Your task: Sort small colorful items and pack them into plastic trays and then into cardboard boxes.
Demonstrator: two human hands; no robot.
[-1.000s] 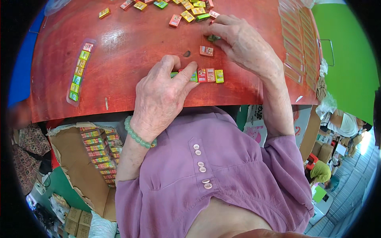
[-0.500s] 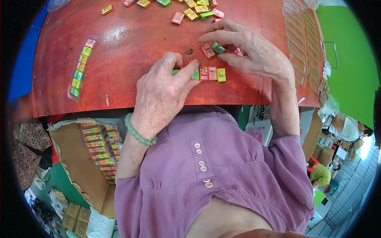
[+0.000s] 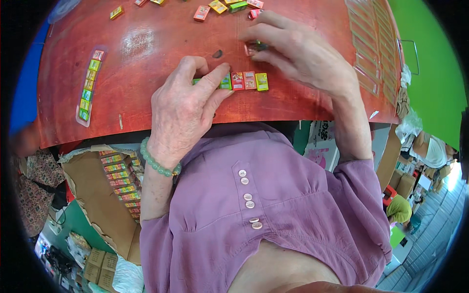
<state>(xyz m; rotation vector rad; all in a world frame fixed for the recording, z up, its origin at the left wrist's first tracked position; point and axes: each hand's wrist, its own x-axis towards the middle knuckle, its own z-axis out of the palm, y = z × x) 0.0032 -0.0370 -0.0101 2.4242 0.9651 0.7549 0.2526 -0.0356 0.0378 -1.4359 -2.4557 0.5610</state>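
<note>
A short row of small cartons stands on the red table, with two red cartons point(image 3: 243, 81) and a yellow-green carton point(image 3: 262, 82) at its right end. My left hand point(image 3: 183, 105), a green bead bracelet at its wrist, has thumb and forefinger closed on a green carton point(image 3: 226, 82) in that row. The row's left part is hidden beneath the hand. Farther back, my right hand point(image 3: 305, 56) is blurred by motion. Its fingers and thumb close around a red carton point(image 3: 251, 49) and a green one, both smeared and partly covered.
A filled clear plastic strip tray point(image 3: 82, 117) lies at left. Loose cartons point(image 3: 201, 13) are scattered along the back, and empty clear trays point(image 3: 364, 53) lie at right. A dark chip point(image 3: 217, 53) rests mid-table. Below the table's left edge, an opened cardboard box point(image 3: 93, 195) holds packed cartons.
My view has shifted, so the table sits farther left and higher. My right hand's fingers have drawn in around the red and green cartons. The left hand keeps its place on the row.
</note>
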